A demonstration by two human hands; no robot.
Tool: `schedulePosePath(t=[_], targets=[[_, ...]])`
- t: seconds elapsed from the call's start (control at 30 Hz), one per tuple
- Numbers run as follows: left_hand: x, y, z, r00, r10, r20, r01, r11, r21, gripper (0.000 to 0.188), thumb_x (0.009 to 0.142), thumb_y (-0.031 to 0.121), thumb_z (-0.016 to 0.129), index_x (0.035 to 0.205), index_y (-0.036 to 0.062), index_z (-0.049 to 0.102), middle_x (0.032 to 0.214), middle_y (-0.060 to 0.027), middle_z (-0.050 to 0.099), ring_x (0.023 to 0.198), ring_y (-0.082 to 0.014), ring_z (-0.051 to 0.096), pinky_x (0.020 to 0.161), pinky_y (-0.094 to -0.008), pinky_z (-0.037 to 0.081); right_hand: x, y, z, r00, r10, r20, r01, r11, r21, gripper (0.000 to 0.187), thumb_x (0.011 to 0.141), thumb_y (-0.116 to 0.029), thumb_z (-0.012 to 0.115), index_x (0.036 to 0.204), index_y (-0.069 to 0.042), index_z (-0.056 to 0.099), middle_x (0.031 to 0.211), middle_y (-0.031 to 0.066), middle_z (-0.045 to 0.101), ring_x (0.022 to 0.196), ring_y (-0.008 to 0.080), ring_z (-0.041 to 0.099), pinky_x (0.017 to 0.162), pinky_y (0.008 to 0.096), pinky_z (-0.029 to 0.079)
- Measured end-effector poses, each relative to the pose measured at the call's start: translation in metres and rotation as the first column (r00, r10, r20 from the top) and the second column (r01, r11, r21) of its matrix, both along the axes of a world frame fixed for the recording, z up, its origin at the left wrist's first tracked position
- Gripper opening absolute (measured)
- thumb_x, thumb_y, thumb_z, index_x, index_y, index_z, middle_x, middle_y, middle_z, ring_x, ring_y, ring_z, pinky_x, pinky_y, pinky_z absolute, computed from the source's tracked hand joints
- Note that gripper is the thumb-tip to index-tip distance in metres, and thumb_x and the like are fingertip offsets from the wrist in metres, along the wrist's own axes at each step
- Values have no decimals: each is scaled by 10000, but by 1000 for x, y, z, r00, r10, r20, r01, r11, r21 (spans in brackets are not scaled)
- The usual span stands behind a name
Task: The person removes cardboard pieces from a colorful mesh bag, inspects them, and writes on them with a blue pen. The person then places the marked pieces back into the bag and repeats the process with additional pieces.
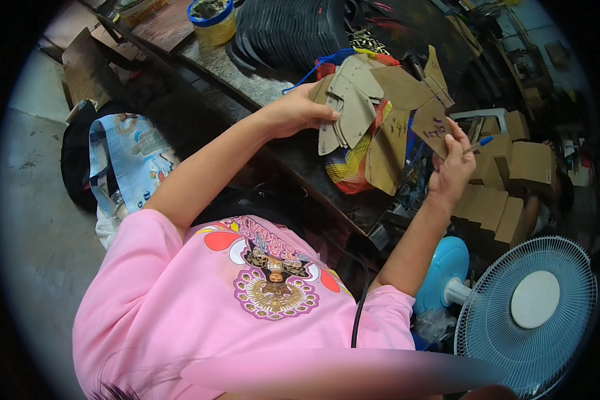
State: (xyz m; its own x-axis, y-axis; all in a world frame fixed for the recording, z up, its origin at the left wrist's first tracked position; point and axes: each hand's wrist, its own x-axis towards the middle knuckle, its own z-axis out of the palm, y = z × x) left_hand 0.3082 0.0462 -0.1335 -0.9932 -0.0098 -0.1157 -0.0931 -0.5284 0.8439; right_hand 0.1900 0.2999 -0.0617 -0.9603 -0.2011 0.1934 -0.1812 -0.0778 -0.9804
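Cluttered dark tabletop (pixel 247 73): left hand (pixel 293 110) fingers clamp fanned brown cardboard cutouts (pixel 350 110); right hand (pixel 455 163) pinches blue pen (pixel 480 142). Risk: loose fan slipping apart.

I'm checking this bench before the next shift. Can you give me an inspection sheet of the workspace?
Surface: dark workbench, crowded, little bare top.
Job's things: fanned stack of brown cardboard cutouts in the left hand; one cardboard piece and a blue pen in the right hand.
Clutter: red and yellow mesh bag, yellow tub with blue rim, black stacked pieces.
Grippers: both hands closed on their items.
Cables: black cord over the pink shirt.
Surroundings: blue standing fan, cardboard boxes, patterned tote bag on the floor.
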Motion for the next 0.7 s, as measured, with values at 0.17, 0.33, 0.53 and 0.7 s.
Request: schedulePosePath(t=[0.17,0.33,0.53,0.7], targets=[[-1,-2,-1,999,-18,45,18,1000,-11,510,832,61,693,1311,57,519,1171,-53,629,1068,-174,620,960,-388,500,1,-1,-14,995,-15,102,19,999,-39,295,907,-26,518,1165,21,653,901,29,688,513,11,447,426,176,278],[-4,-4,-3,999,-7,54,4,998,55,518,847,35,665,1333,17,488,1187,-78,620,1091,-193,616,977,-389,492,1,1,-15,994,13,106,-6,998,-58,303,906,-38,524,1176,20,650,904,25,686,529,10,455,441,177,287],[-7,-8,-1,997,0,76,-11,990,141,512,865,5,626,1353,16,470,1212,-104,613,1124,-211,617,1003,-405,498,-2,2,-20,993,-8,120,11,1000,-19,296,900,-33,529,1159,3,667,902,16,681,537,-3,443,438,171,262],[-4,-6,1,999,-27,42,23,995,98,573,871,59,677,1395,62,446,1230,-81,608,1137,-195,609,1001,-395,503,13,-12,-21,913,-78,-400,224,916,332,284,890,3,554,1146,-11,677,998,86,709,809,116,647,675,251,493]])
